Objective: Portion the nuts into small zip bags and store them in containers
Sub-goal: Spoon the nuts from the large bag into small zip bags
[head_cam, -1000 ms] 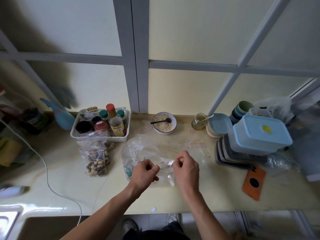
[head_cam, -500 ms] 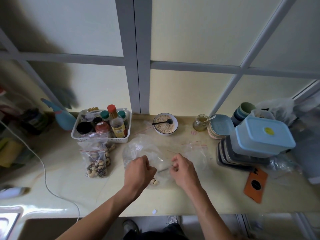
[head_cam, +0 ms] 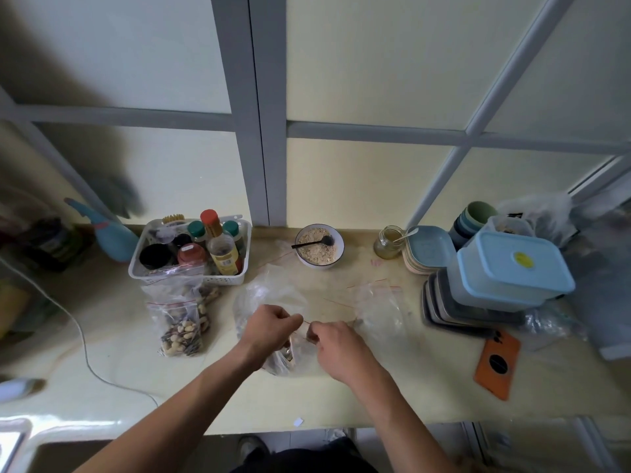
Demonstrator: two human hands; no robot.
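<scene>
A: Status of the containers?

B: The blue-lidded container [head_cam: 512,271] sits on the stacked lids at the counter's right end, lid on. 1 filled bag [head_cam: 181,322] lies before the white basket [head_cam: 191,254].

A: Current step?

B: Sealing, by judgement. The left hand [head_cam: 269,327] and right hand [head_cam: 336,343] each pinch the red zip edge of the small zip bag [head_cam: 290,356], which holds nuts, at counter centre.

A: Next?

B: Press the strip fully closed.
</scene>
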